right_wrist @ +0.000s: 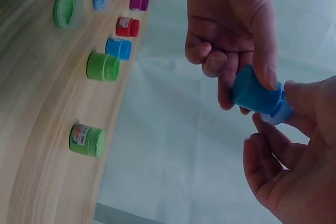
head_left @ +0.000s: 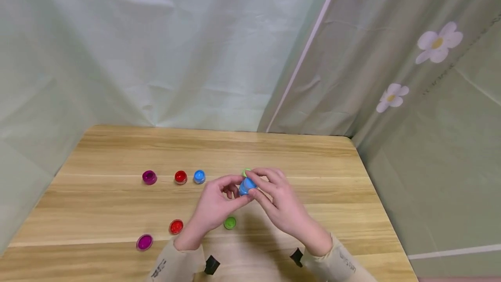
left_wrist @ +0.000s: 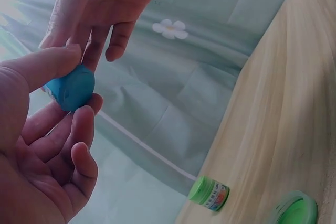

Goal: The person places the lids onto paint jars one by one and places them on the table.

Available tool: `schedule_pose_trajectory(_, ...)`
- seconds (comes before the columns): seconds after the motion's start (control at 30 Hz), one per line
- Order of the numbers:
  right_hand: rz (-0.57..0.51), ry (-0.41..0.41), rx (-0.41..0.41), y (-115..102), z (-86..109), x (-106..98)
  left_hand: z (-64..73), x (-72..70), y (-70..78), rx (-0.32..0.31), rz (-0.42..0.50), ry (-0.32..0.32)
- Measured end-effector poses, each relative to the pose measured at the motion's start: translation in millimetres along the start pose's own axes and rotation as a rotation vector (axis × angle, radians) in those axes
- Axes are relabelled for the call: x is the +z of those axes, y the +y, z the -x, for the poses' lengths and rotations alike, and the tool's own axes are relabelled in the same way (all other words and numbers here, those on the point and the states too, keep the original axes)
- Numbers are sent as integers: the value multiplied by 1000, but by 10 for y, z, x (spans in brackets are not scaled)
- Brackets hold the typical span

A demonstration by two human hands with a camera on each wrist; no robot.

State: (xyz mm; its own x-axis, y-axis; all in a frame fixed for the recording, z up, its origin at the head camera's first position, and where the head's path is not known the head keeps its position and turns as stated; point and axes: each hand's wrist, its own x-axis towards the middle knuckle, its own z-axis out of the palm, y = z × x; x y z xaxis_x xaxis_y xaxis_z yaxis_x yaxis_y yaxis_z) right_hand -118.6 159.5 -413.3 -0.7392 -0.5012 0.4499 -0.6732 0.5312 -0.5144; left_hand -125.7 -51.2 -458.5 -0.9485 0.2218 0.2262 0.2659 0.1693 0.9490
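Walled in by pale grey-green curtains (head_left: 195, 55), creased and softly folded; crossed by a thin pale strip (head_left: 305, 51) slanting down to a light-brown wood-grain table (head_left: 321, 160), rounded at both far corners; dotted at right with white, yellow-centred flowers (head_left: 437, 42) beside dark lettering (head_left: 452, 65) too small to read. Lit softly; brighter straight ahead, dimmer at right, with a shadow (head_left: 254, 232) across the near part of the table.

Head view down, wrist close-ups, shared hands (head_left: 215, 206) (head_left: 282, 206)
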Motion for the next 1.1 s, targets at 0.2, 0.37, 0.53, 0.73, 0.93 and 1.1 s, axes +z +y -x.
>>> schedule_pose_trajectory(0.2,26,-41,-16,25,18,-43,0,26,-1,7,7,-34)
schedule_pose_trajectory(0.37,25,-98,-54,31,15,-81,14,12,4,24,23,-55)
schedule_pose_trajectory(0.53,44,-130,-93,9,-18,-163,18,18,17,-1,56,-75)
schedule_pose_trajectory(0.73,89,-195,-201,50,-68,-266,6,22,7,-20,80,-130)
schedule_pose_trajectory(0.93,148,-183,-211,96,-114,-319,-12,-3,-24,12,109,-148)
schedule_pose_trajectory(1.1,205,-147,-131,113,-129,-298,-15,1,-49,10,124,-125)
